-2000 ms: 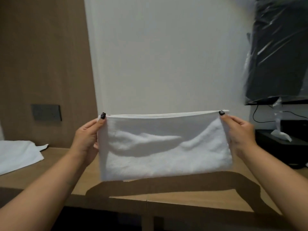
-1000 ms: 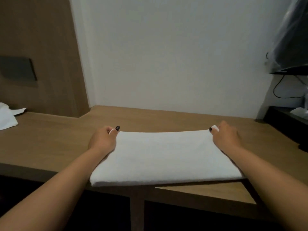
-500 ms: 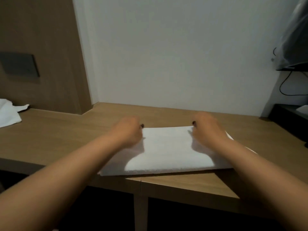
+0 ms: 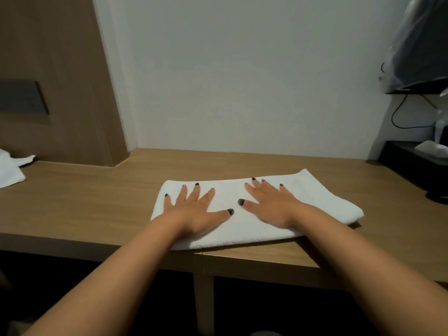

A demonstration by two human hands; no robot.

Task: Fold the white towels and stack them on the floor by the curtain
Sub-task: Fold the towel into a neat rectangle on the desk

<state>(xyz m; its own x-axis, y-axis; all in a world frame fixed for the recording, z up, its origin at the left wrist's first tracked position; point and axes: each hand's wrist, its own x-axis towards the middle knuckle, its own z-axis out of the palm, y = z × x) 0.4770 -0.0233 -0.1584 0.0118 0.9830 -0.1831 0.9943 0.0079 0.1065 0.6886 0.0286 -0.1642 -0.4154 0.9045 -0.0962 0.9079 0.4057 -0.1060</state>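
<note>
My left hand (image 4: 196,212) and right hand (image 4: 269,204) press flat, fingers spread, on the folded towel (image 4: 315,197); soft, light, best gripped at the 3 and 9 o'clock edges.

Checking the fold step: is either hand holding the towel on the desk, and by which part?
Nothing is held. The left hand and right hand lie flat with spread fingers on the folded towel.

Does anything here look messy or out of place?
Mostly tidy. The folded towel lies slightly askew on the wooden desk, its right end angled back, under both flat hands: left hand, right hand. Another white towel lies rumpled at the desk's far left.
</note>
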